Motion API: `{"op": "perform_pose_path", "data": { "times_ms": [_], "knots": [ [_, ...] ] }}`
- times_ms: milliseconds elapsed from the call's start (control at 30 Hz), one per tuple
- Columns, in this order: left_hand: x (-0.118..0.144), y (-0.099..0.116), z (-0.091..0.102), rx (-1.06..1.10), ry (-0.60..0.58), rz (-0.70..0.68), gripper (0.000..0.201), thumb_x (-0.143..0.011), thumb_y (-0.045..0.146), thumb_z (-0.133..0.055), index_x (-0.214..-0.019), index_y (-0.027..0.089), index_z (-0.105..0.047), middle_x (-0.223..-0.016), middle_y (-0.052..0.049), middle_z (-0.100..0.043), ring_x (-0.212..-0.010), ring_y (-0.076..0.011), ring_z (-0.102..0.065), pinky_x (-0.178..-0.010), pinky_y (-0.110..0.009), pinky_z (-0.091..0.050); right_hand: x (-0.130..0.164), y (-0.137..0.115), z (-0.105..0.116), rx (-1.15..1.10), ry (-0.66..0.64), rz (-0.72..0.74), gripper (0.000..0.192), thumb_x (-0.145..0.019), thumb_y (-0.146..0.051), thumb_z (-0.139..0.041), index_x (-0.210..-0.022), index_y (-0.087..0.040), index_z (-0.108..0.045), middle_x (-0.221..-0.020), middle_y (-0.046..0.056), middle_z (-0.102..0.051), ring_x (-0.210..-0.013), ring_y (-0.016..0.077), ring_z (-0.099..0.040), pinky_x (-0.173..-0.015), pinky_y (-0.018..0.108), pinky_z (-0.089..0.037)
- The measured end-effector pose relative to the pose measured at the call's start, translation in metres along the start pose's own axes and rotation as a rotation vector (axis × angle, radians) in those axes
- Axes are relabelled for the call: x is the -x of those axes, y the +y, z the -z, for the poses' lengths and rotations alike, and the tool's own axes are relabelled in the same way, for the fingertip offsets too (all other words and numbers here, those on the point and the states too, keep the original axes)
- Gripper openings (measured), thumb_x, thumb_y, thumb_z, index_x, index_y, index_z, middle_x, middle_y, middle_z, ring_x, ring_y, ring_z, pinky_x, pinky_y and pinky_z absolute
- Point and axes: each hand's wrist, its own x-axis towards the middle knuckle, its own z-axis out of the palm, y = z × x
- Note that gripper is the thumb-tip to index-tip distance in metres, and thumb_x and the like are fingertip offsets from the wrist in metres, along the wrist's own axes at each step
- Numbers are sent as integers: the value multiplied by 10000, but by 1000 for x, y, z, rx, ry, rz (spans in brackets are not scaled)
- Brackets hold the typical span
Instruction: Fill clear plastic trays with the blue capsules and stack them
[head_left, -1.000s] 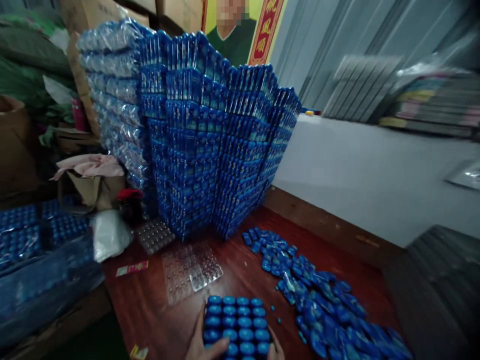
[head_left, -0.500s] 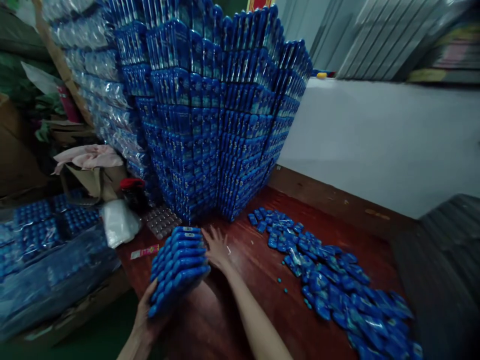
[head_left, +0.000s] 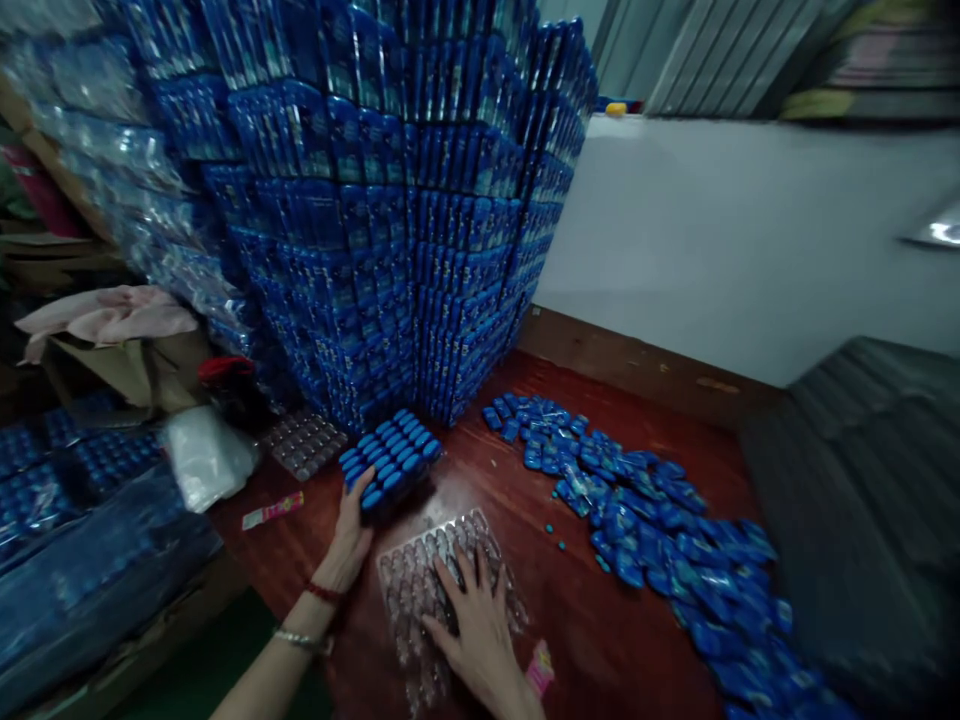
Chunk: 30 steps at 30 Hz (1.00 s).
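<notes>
My left hand [head_left: 349,540] rests against the near edge of a filled tray of blue packets [head_left: 391,461], which lies flat on the red-brown table at the foot of the tall stack. My right hand [head_left: 474,630] lies flat, fingers spread, on an empty clear plastic blister tray [head_left: 420,585] in front of me. A loose heap of blue packets [head_left: 645,530] spreads over the table to the right of both hands.
A tall stack of filled blue trays [head_left: 390,200] fills the back of the table [head_left: 525,470]. Another empty blister tray [head_left: 304,443], a white bag [head_left: 202,455] and a small pink wrapper [head_left: 274,510] lie at left. A grey wall [head_left: 750,230] stands at right.
The filled blue tray went from under both hands, up on edge in my left hand, to flat by the stack. My right hand pulled an empty clear tray toward me.
</notes>
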Motion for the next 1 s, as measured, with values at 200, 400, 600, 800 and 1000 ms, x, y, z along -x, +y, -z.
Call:
{"op": "perform_pose_path", "data": {
  "times_ms": [200, 400, 600, 800, 1000],
  "knots": [
    [-40, -37, -60, -469, 358, -151, 842, -774, 399, -647, -1415, 161, -156, -1430, -178, -365, -1281, -211, -432, -1035, -350, -390, 14, -20, -6, -41, -18, -40, 711, -810, -534, -556, -1424, -436, -213, -1538, 7, -171, -1389, 390, -115, -1051, 697, -98],
    [-65, -39, -87, -755, 411, -30, 850, -865, 544, -382, -1431, 62, 31, -1447, -346, -133, -1372, -415, -180, -1036, -632, -220, -4, -34, 15, -78, 38, -32, 644, -846, -578, -472, -1423, -381, -263, -1542, 31, -168, -1397, 342, -136, -1080, 644, -110],
    [-47, -31, -68, -953, 344, -193, 896, -844, 610, -353, -1459, 93, 43, -1508, -268, -4, -1383, -424, -89, -1028, -656, -172, -26, -33, 19, -89, 29, 29, 596, -865, -574, -438, -1400, -335, -331, -1463, 39, -365, -1390, 313, -179, -1088, 630, -92],
    [-39, -27, -49, -1647, -257, -821, 646, -840, 449, -515, -1418, 229, -326, -1515, -140, -220, -1389, -354, -142, -1076, -602, -95, -26, -35, 12, -81, 67, -16, 551, -898, -528, -395, -1397, -299, -352, -1474, 63, -341, -1391, 330, -165, -1083, 640, -66],
    [-42, -21, -50, -1728, -335, -885, 565, -906, 379, -402, -1425, 176, -314, -1495, -160, -265, -1378, -354, -174, -1064, -618, -57, -8, -24, 31, -105, 198, 3, 442, -946, -417, -356, -1371, -300, -392, -1433, 31, -410, -1347, 223, -299, -1125, 548, -94]
  ]
}}
